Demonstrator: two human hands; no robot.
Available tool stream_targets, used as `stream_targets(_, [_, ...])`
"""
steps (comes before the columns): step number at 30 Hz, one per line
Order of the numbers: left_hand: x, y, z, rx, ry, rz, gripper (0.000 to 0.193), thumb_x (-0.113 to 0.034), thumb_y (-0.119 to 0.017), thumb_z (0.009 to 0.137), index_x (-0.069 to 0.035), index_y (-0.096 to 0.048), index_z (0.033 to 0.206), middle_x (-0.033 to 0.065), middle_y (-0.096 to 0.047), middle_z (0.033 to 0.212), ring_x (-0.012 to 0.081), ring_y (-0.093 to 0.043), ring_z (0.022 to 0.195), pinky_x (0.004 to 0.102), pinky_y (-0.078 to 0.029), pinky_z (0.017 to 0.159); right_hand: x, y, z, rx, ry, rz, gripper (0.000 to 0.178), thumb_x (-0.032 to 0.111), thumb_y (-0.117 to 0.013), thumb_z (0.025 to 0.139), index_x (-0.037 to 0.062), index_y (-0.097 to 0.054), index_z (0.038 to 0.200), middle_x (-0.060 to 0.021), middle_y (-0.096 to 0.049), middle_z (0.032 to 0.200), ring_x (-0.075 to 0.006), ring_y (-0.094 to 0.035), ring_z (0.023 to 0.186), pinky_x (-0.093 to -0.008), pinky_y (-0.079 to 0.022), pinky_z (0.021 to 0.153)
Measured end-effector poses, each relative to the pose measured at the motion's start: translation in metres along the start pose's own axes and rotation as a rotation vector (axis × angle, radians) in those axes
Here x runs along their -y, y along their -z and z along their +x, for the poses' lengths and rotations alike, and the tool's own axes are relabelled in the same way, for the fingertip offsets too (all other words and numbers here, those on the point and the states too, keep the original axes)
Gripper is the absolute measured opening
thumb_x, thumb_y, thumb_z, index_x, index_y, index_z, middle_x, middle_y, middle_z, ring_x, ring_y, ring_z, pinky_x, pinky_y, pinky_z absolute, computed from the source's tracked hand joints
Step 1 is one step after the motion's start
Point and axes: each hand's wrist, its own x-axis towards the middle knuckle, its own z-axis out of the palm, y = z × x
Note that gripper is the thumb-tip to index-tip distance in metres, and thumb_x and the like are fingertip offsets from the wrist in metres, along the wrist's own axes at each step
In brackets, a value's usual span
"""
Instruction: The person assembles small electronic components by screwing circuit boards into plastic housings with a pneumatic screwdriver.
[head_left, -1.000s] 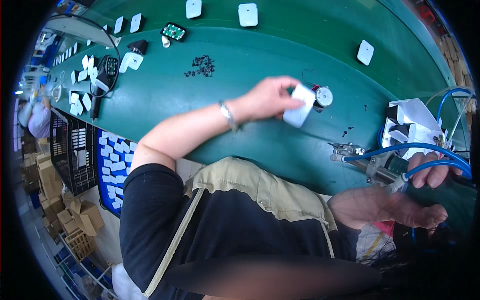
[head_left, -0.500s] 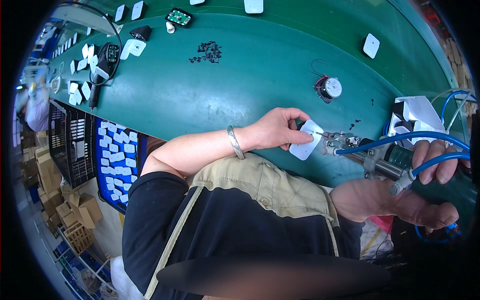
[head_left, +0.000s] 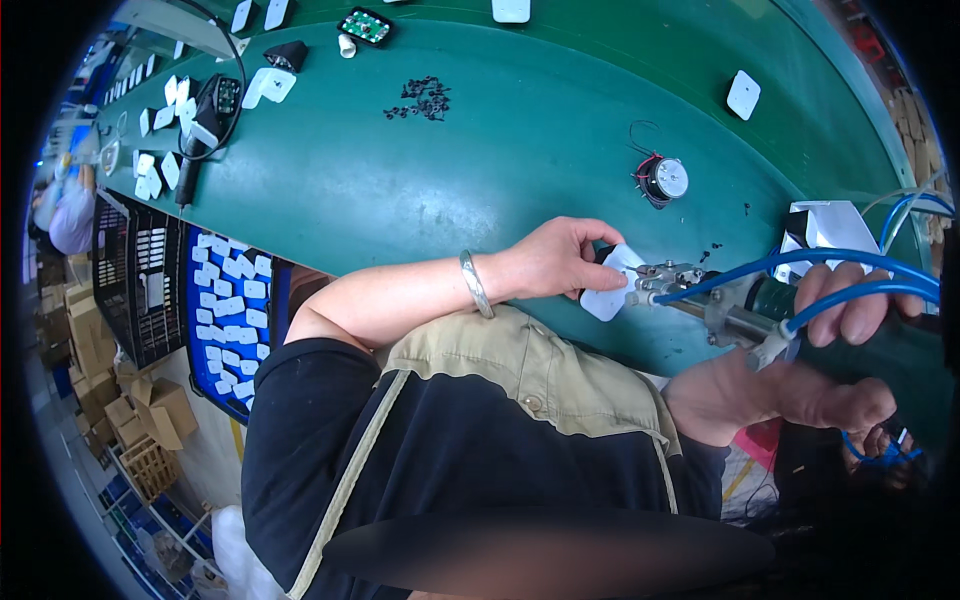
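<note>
My left hand (head_left: 560,262), a metal bangle on its wrist, pinches a small housing with a white rounded cover (head_left: 606,292). The thumb presses on the white face; a dark part shows behind the fingertips. Against the cover's right side is the metal nose of a power screwdriver (head_left: 735,305) with blue air hoses (head_left: 850,258). The tip's exact contact is hard to make out. My right hand (head_left: 800,385) is closed round the screwdriver's body, thumb on the near side and fingers on the far side; hoses cover part of it.
A round motor-like part (head_left: 664,180) with red wires lies beyond my hands. Black screws (head_left: 422,100) sit in a pile on the green bench. A white box (head_left: 825,225) stands at right; white covers fill a blue tray (head_left: 190,345) at left.
My right hand and the screwdriver have shifted slightly left, closer over the white cover. My left hand keeps its pinch on the housing. The whole view has moved a little.
</note>
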Motion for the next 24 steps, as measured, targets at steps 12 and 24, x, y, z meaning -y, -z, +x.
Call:
stream_targets(12, [-0.003,0.018,-0.007,-0.115,-0.045,-0.125,0.03,-0.012,-0.058,0.083,-0.007,-0.051,0.112,0.0013,-0.059,0.086,0.0068,-0.057,0.073,0.0215,-0.048,0.061,0.023,0.012,-0.005,-0.196,0.034,0.036,0.061,0.034,-0.076,0.062,0.0055,-0.042,0.105,-0.0043,-0.049,0.079,-0.0108,-0.048,0.063,-0.0235,-0.036,0.061])
stream_targets(24, [-0.005,0.009,-0.001,0.056,0.05,-0.364,0.035,-0.012,-0.056,0.084,-0.007,-0.048,0.118,0.0038,-0.06,0.09,0.0103,-0.06,0.077,0.0226,-0.052,0.063,0.021,0.002,-0.006,-0.043,0.009,0.0,0.052,0.039,-0.067,0.074,0.0029,-0.045,0.104,-0.0005,-0.053,0.08,-0.0075,-0.051,0.063,-0.0184,-0.039,0.058])
